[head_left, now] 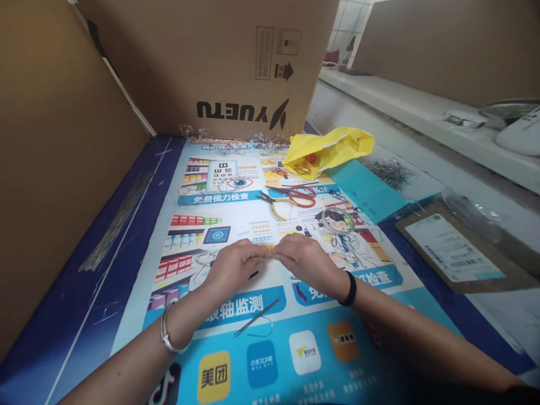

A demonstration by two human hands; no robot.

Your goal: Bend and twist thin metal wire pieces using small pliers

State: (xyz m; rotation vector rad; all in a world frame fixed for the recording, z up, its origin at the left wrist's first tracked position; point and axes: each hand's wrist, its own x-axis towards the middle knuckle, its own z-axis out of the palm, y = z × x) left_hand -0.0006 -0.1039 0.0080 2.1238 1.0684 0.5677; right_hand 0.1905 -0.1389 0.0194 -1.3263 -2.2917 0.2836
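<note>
Above the middle of the printed poster sheet (274, 337), my left hand (236, 263) and my right hand (307, 260) meet almost fingertip to fingertip. Both have thumb and fingers pinched together. Whatever lies between them is too small and too hidden to name. Just beyond the fingers lie pliers (278, 209) with yellow handles and red-handled scissors (302, 194). Several thin dark wire pieces (258, 319) rest on the poster nearer to me. Right of my right hand are a clear ring-shaped roll (338, 220) and loose tangled wires (348, 246).
A yellow bag (333, 149) lies open at the back right beside a turquoise sheet (366, 188) and a wire heap (390, 173). At right is a brown parcel (458, 247). Cardboard (202, 62) walls the back and left. A bundle of straight wires (118, 222) lies left.
</note>
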